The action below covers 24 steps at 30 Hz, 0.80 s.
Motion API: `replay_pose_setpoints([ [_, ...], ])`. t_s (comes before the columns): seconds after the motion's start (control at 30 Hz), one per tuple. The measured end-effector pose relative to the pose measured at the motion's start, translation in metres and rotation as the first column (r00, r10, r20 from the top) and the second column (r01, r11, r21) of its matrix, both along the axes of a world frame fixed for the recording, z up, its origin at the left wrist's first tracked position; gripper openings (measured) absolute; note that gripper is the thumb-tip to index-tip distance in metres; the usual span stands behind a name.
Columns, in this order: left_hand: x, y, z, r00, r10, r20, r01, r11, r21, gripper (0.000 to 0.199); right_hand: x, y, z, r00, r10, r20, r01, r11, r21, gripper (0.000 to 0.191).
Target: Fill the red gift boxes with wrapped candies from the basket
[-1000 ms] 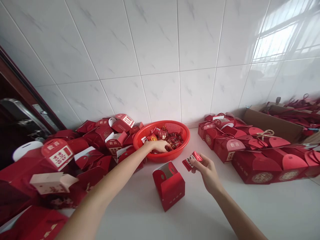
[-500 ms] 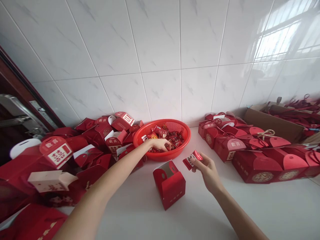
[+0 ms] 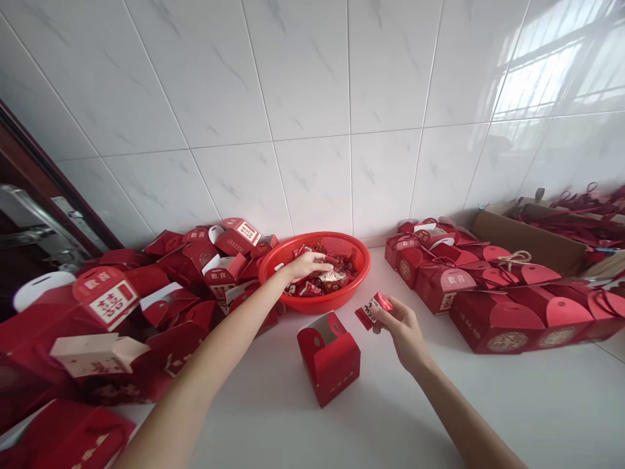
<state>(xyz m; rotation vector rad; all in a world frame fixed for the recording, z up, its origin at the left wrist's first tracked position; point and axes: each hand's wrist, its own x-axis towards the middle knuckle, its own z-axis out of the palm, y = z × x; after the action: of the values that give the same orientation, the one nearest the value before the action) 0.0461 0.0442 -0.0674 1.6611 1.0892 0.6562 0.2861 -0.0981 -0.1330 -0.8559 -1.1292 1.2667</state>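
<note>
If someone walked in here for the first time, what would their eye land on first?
Probably the red boxes heaped at the left and the red boxes lined up at the right. In the middle, a bright red basket holds wrapped packets, the left hand over it. Nearer stands an open red box, beside the right hand pinching a red packet.

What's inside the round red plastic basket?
Lots of small shiny wrapped packets are in the round red plastic basket. The left hand and upper packets hide whatever lies underneath.
</note>
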Motion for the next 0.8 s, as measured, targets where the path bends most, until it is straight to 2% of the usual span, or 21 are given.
replay_pose_setpoints([
  [0.13, -0.0013, 0.0048, -0.0042, 0.997, 0.075, 0.017, -0.075, 0.997, 0.022, 0.049, -0.0008, -0.0008, 0.0025, 1.0, -0.004, -0.007, 0.004, 1.0, -0.004, 0.035],
  [0.27, -0.002, 0.0061, -0.004, 0.996, 0.09, 0.008, -0.09, 0.995, 0.048, 0.049, -0.0016, -0.0008, 0.0038, 1.0, -0.001, -0.014, 0.001, 1.0, -0.01, 0.036],
  [0.63, -0.002, 0.0068, -0.0032, 0.998, 0.051, -0.038, -0.045, 0.989, 0.141, 0.044, -0.0015, -0.0005, 0.0064, 0.998, 0.015, -0.056, -0.017, 0.999, -0.035, 0.037],
  [0.8, -0.0014, 0.0055, -0.0048, 0.987, -0.008, -0.159, 0.037, 0.983, 0.181, 0.034, -0.0018, -0.0019, 0.0094, 0.996, 0.014, -0.09, -0.018, 0.999, -0.043, 0.035],
])
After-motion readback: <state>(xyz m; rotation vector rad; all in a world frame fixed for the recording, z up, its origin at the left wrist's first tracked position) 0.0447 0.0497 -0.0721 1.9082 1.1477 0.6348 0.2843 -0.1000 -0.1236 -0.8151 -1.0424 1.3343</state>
